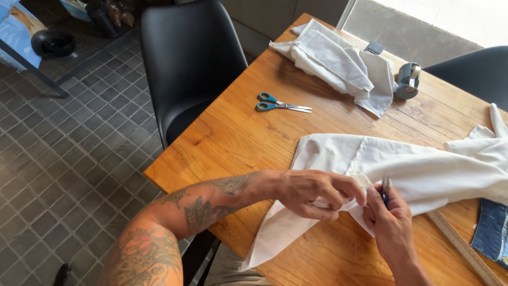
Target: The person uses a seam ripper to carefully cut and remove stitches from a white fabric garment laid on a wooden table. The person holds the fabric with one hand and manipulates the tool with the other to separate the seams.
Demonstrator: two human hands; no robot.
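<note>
A long piece of white fabric lies across the wooden table and droops over its near edge. My left hand pinches a fold of this fabric near its middle. My right hand is right beside it, gripping a small dark blue tool, a pen or seam ripper, whose tip points up at the pinched fold. The two hands almost touch.
Blue-handled scissors lie further up the table. A second heap of white cloth and a tape dispenser sit at the far end. A ruler and denim piece lie at right. Black chairs stand left and far right.
</note>
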